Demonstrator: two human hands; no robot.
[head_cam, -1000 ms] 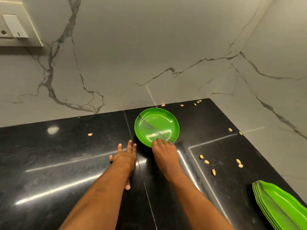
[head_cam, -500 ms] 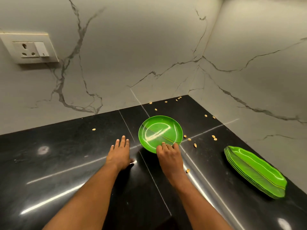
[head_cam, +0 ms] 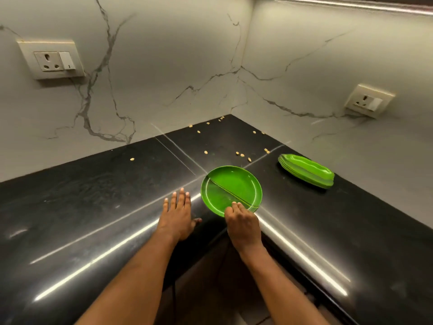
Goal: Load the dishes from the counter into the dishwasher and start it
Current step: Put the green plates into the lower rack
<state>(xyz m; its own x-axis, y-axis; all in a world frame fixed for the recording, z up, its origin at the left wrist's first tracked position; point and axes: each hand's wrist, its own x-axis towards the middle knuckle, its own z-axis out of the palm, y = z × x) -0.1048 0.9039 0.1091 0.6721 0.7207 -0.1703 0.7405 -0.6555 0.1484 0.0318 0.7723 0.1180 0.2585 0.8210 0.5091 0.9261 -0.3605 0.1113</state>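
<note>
A round green plate (head_cam: 230, 188) lies on the black counter (head_cam: 93, 207) near the inner corner of its front edge. My right hand (head_cam: 242, 222) grips the plate's near rim, fingers curled over the edge. Flat on the counter just left of the plate rests my left hand (head_cam: 177, 214), fingers straight and holding nothing. A stack of several green leaf-shaped plates (head_cam: 307, 170) sits on the counter to the right, near the side wall.
Several seeds (head_cam: 241, 154) are scattered over the counter's back corner. Marble walls meet behind it, with a socket (head_cam: 52, 59) on the left wall and another socket (head_cam: 369, 100) on the right wall. The counter's front edge wraps around me in an L.
The plate has slid toward the counter's front edge under my right hand. The view has pulled back, bringing the plate stack and the right socket fully into sight. My left hand stays flat.
</note>
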